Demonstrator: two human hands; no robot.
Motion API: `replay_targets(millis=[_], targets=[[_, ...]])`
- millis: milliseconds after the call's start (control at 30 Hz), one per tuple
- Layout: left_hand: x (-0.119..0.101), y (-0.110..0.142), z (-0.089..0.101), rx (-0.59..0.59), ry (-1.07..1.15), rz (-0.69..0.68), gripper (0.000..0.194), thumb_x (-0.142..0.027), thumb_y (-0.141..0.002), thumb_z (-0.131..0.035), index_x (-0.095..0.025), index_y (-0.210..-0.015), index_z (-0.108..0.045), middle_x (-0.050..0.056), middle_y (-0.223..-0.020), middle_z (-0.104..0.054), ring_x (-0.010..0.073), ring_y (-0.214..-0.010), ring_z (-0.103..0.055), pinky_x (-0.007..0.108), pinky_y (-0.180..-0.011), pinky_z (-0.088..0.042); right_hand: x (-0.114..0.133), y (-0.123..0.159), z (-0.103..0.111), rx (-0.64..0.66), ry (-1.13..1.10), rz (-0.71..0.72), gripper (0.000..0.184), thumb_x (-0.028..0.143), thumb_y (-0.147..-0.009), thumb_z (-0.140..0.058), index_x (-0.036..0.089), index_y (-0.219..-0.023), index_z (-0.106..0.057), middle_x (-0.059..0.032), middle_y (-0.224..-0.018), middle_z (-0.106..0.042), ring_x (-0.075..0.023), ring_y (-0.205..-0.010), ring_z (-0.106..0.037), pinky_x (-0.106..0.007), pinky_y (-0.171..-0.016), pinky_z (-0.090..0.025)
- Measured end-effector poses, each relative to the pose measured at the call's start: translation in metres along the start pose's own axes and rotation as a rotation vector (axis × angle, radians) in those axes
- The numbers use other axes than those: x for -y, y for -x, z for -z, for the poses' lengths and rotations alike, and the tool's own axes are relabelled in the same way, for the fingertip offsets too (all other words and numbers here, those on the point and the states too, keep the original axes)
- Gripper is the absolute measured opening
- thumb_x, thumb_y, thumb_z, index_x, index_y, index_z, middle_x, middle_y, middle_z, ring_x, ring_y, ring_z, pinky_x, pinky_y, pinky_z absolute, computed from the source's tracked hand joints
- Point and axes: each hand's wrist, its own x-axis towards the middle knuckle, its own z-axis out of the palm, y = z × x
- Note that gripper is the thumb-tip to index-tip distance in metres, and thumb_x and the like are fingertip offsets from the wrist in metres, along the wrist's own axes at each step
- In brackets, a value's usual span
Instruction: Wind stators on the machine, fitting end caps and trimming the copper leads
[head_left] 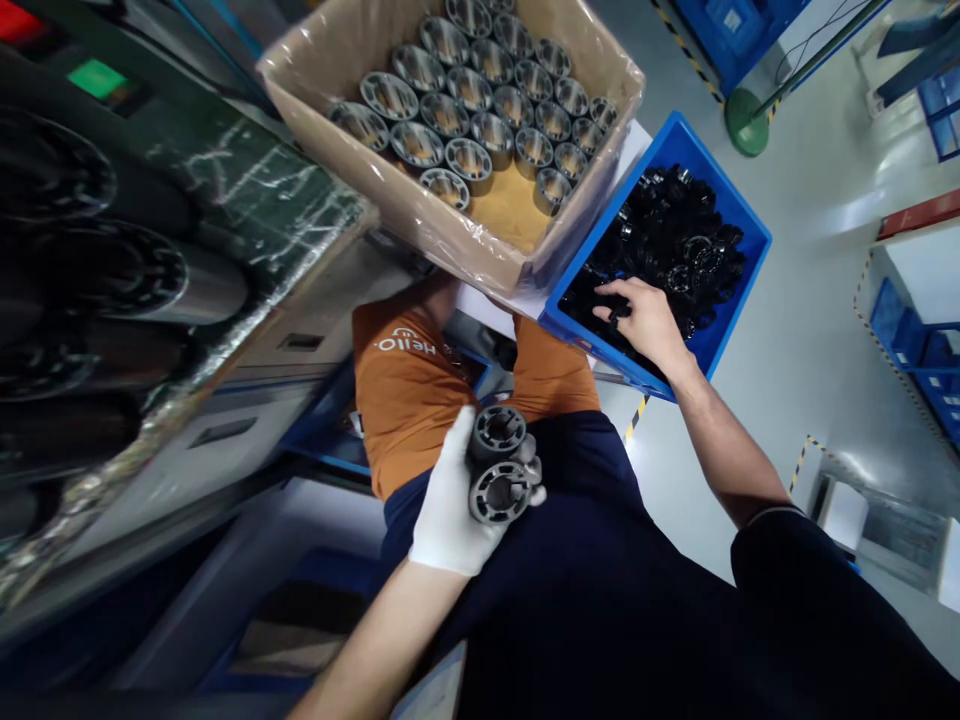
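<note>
My left hand (466, 495), in a white glove, is closed around two grey slotted metal cylinders (499, 493) in front of my lap. Their ring-shaped ends face up, one beyond the other, and dark slots run around each bore. Bare, my right hand (641, 318) reaches over the near side of a blue bin (731, 300), thumb and forefinger apart. Small shiny black parts (694, 235) fill that bin in a loose heap. The fingertips are among or just above these parts; the other fingers are partly hidden.
Ahead, a plastic-lined cardboard box (450, 235) holds many upright metal cylinders (469, 160). To the left, larger dark cylinders (112, 270) lie on a green-topped bench (262, 190). Further blue bins (919, 370) and a green-based stand (745, 122) are on the right.
</note>
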Motion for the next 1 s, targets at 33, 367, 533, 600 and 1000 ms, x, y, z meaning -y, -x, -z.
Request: replay_targets(millis=[33,367,533,600,1000], targets=[[-0.002,0.002,-0.003,-0.029,-0.019,-0.018,0.055,-0.056,-0.122,-0.032,-0.022,-0.093,-0.065,0.001,-0.066,-0.064,0.0202,-0.051,-0.066,0.032,-0.043,-0.062,-0.006,-0.010,-0.005,0.018,0.026,-0.021,0.014,0.030,-0.095,-0.092,0.021,-0.106,-0.088,-0.0078,-0.107,-0.081,-0.0245,-0.097,-0.073,-0.040,-0.098,-0.058],[-0.001,0.011,0.011,0.128,-0.183,-0.363,0.052,-0.072,-0.101,-0.076,-0.022,-0.112,-0.068,0.003,-0.082,-0.075,0.0254,-0.069,-0.078,0.025,-0.037,-0.048,0.030,0.022,0.019,-0.143,-0.033,0.039,0.025,0.045,-0.107,-0.075,0.023,-0.094,-0.078,-0.0098,-0.108,-0.081,-0.0313,-0.116,-0.077,-0.048,-0.102,-0.062],[0.006,0.023,-0.001,0.218,-0.247,-0.629,0.062,-0.080,-0.091,-0.083,-0.025,-0.118,-0.078,0.005,-0.102,-0.081,0.0303,-0.111,-0.081,0.040,-0.096,-0.070,0.125,0.091,0.015,-0.156,-0.382,0.518,0.019,0.044,-0.103,-0.088,0.027,-0.100,-0.081,-0.0085,-0.138,-0.083,-0.0278,-0.114,-0.082,-0.045,-0.095,-0.069],[0.007,0.027,-0.006,0.190,-0.331,-0.792,0.057,-0.077,-0.098,-0.078,-0.023,-0.118,-0.082,0.007,-0.118,-0.082,0.0310,-0.125,-0.077,0.042,-0.116,-0.063,0.150,0.105,0.004,-0.184,-0.431,0.574,0.013,0.038,-0.103,-0.088,0.027,-0.107,-0.082,-0.0094,-0.139,-0.083,-0.0268,-0.112,-0.083,-0.044,-0.092,-0.072],[0.007,0.031,0.017,0.321,-0.554,-1.029,0.040,-0.058,-0.113,-0.064,-0.032,-0.141,-0.078,0.006,-0.126,-0.081,0.0303,-0.114,-0.079,0.045,-0.103,-0.067,0.173,0.117,-0.005,-0.202,-0.435,0.487,0.049,0.035,-0.101,-0.091,0.034,-0.148,-0.080,-0.0097,-0.133,-0.083,-0.0328,-0.114,-0.083,-0.052,-0.094,-0.075]])
